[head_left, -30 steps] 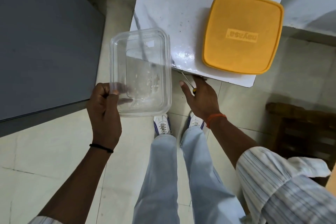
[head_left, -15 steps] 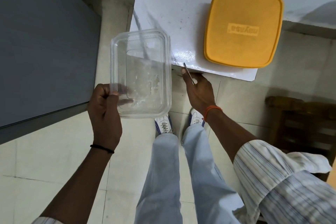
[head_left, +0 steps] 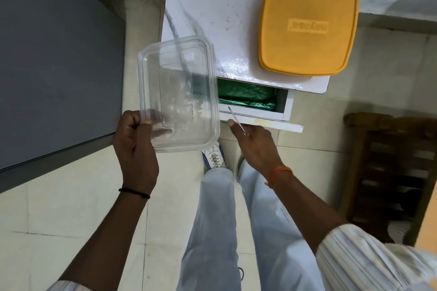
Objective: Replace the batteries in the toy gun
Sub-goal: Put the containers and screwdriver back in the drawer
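Here, a person stands over a small white tabletop (head_left: 212, 7), the left hand (head_left: 134, 146) gripping the near corner of a clear plastic container (head_left: 177, 92), thumb inside the rim and fingers curled beneath, while the right hand (head_left: 254, 146) has its fingers closed round a slim screwdriver (head_left: 236, 120) and rests at the front lip of an open drawer (head_left: 260, 118). The toy gun itself is nowhere in view; no battery shows either. What fills the drawer, at twelve o'clock from the right hand, is crumpled green plastic (head_left: 246, 99), and whether anything lies under it cannot be told. A yellow lid (head_left: 307, 23) sits on the tabletop at one o'clock from that hand, well apart from both hands. The risks look plain enough: the container hangs from a single corner grip, tilted out over the floor, and could slip or shed whatever goes into it; the bare screwdriver tip, pointing toward the drawer, could catch the green plastic as the hand reaches in; and a drawer drawn too far might tip forward.
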